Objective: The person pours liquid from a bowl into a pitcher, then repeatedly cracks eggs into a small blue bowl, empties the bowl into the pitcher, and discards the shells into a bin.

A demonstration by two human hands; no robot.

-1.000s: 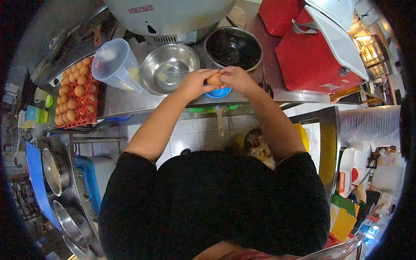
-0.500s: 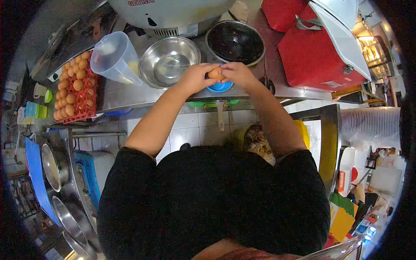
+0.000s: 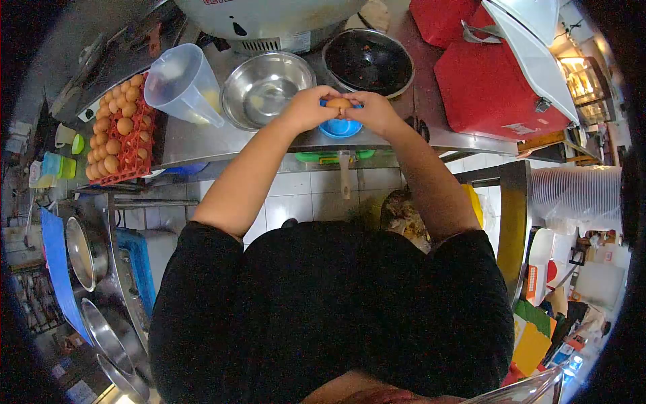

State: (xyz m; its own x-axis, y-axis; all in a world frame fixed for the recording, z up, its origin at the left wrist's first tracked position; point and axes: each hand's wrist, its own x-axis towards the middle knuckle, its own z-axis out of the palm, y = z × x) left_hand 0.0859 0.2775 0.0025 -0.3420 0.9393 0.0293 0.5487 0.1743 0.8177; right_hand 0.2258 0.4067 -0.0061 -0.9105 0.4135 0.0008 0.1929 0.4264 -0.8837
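The left hand [image 3: 309,110] and right hand [image 3: 373,113] pinch an egg [image 3: 340,103] over the blue bowl [image 3: 341,130]; likely light, rigid yet fragile, best held gently by its sides. Left of the blue bowl: a nearly bare steel bowl [image 3: 233,86], a pitcher [image 3: 180,84], then a red tray [image 3: 133,161] of eggs [image 3: 111,163].

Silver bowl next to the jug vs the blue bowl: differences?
Colour: the silver bowl is shiny metallic; the blue bowl is bright blue. Size: the silver bowl looks clearly larger than the blue bowl. View: the held egg partly covers the blue bowl, while the silver bowl is mostly unobstructed. Shared: both are round and open-topped.
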